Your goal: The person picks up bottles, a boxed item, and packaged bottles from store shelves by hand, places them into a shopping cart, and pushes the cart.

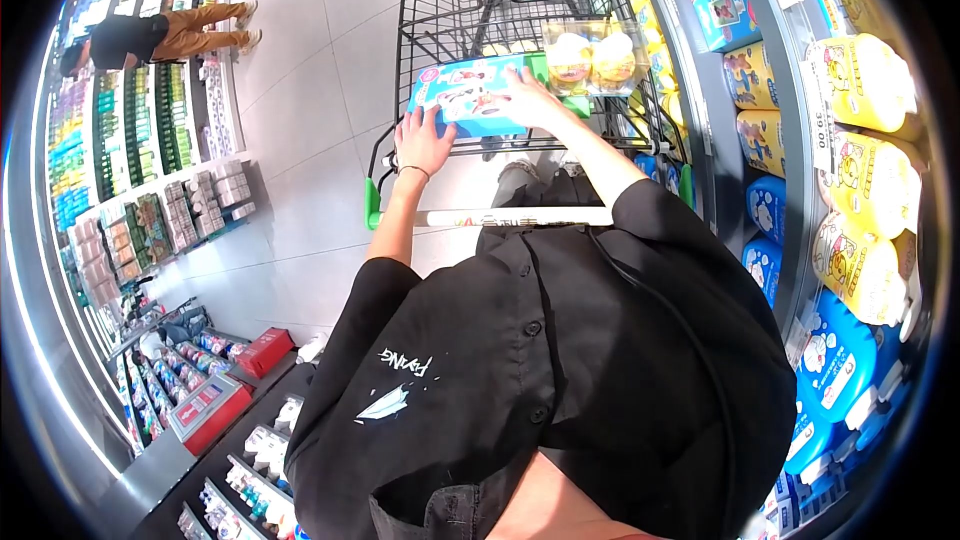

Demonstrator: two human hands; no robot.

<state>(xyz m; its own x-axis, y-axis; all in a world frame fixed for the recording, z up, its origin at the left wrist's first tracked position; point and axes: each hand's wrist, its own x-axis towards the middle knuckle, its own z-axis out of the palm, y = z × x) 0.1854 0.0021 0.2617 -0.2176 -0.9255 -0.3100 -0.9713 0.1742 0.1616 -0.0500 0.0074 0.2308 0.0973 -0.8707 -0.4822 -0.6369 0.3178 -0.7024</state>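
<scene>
A blue box with printed pictures (462,90) lies at the near end of a black wire shopping cart (430,25). My left hand (424,145) rests on the box's near left corner, fingers spread. On its right part lies my right hand (530,98), with the fingers apart. Right of the box, a clear pack with two round yellow items (595,58) sits beside a green part of the cart. The cart's white handle bar (520,216) runs below my forearms.
Shelves on the right hold yellow packs (868,175) and blue packs (835,355). At the upper left a person in a dark top (135,38) stands by stocked shelves (150,130). Red boxes (212,412) and displays are at the lower left. Grey tiled floor (300,170) shows between.
</scene>
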